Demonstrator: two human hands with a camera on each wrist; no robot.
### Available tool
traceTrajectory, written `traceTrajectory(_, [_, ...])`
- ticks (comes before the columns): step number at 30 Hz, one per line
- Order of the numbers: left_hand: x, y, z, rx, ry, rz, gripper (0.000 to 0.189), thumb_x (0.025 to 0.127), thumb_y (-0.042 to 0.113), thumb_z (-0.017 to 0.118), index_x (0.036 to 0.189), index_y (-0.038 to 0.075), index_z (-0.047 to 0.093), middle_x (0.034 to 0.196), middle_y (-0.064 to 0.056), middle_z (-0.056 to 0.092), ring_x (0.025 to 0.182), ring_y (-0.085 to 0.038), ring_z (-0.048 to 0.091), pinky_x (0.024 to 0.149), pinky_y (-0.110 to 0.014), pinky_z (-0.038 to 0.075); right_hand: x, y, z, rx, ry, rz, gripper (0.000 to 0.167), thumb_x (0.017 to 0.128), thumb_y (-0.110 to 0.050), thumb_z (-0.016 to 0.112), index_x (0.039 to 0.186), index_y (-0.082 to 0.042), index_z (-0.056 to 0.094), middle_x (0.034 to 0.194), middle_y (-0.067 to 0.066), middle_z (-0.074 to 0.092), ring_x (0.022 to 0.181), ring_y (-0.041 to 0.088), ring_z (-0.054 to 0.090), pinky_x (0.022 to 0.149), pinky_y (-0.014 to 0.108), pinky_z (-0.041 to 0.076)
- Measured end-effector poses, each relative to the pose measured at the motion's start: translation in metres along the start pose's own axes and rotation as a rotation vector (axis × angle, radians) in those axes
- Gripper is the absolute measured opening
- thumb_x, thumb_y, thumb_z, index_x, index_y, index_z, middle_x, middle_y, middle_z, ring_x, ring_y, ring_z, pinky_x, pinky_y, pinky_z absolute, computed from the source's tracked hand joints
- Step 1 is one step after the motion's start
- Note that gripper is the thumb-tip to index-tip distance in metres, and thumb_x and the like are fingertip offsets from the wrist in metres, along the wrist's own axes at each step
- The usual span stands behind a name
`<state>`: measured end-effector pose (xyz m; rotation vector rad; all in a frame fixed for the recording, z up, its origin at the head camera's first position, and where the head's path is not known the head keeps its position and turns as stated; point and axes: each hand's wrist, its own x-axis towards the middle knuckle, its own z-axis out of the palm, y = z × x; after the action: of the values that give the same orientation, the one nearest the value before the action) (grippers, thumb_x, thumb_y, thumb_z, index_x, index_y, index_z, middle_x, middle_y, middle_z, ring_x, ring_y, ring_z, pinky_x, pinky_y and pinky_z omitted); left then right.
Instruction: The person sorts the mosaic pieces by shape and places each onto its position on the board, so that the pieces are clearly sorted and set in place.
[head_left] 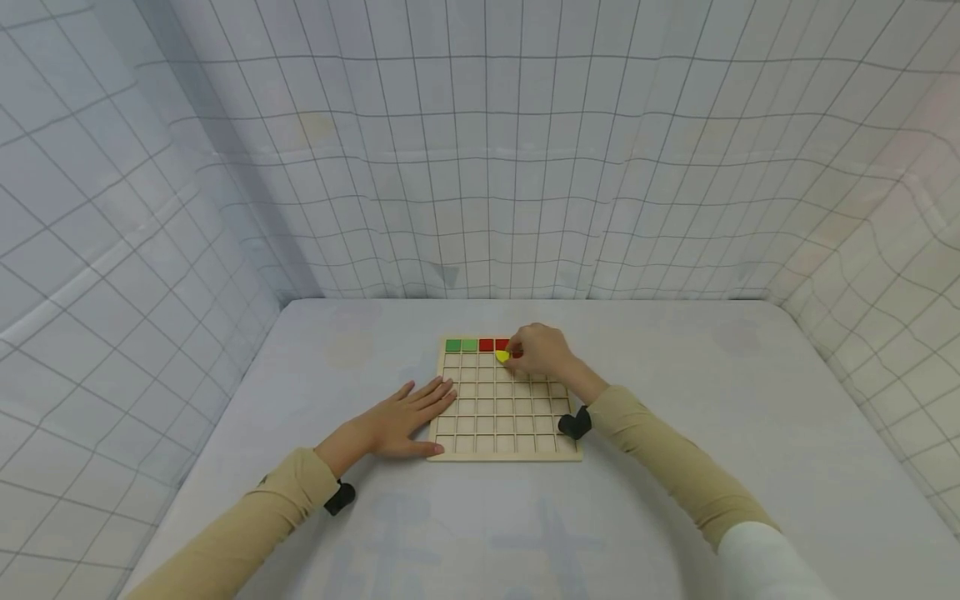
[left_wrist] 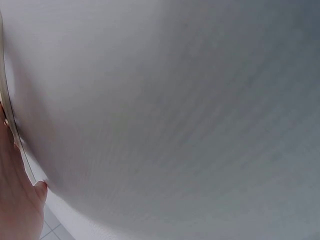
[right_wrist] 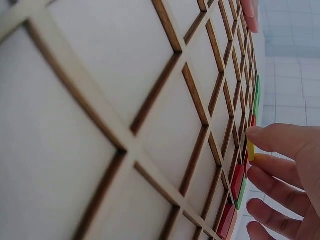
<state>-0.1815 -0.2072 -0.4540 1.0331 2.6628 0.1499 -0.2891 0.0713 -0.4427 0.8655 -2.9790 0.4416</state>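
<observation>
A wooden grid board lies flat on the table. My left hand rests with spread, straight fingers on its left edge. Between thumb and forefinger, my right hand pinches a yellow tile just below the top row. Green tiles fill the top left cells, with red tiles beside them. The right wrist view shows the yellow tile held on edge, plus a red tile and a green tile beyond the grid. My right hand hides part of the top row in the head view.
A white table extends around the board on all sides. Grid-patterned white curtains stand behind it and at both sides. A black wrist camera sits over the board's lower right corner, and another black camera is under the left wrist.
</observation>
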Motion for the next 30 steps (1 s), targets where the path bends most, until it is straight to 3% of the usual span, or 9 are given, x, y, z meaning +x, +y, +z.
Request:
traceTrajectory(15, [0.0010,-0.0002,0.0002,-0.002,-0.004,-0.004,0.086,0.092,0.060,0.049,0.156,0.013,0.014,0.163,-0.009,0.009,0.150,-0.030,0.009,0.117,-0.060,0.011,-0.0003,0.0024,0.0048,0.005,-0.005,0.027,0.029,0.083,-0.036,0.073,0.103,-0.015,0.077,0.104,0.001,0.073,0.088,0.016,0.063,0.065,0.029,0.051])
traceTrajectory(30, [0.0006,-0.0004,-0.0008,-0.007,-0.007,0.005,0.086,0.092,0.060,0.048,0.156,0.013,0.015,0.163,-0.009,0.009,0.150,-0.030,0.009,0.117,-0.059,0.012,-0.0019,-0.0008,0.0036,0.025,0.015,0.021,0.025,0.084,-0.033,0.074,0.100,-0.014,0.077,0.100,0.000,0.074,0.087,0.016,0.066,0.064,0.029,0.053])
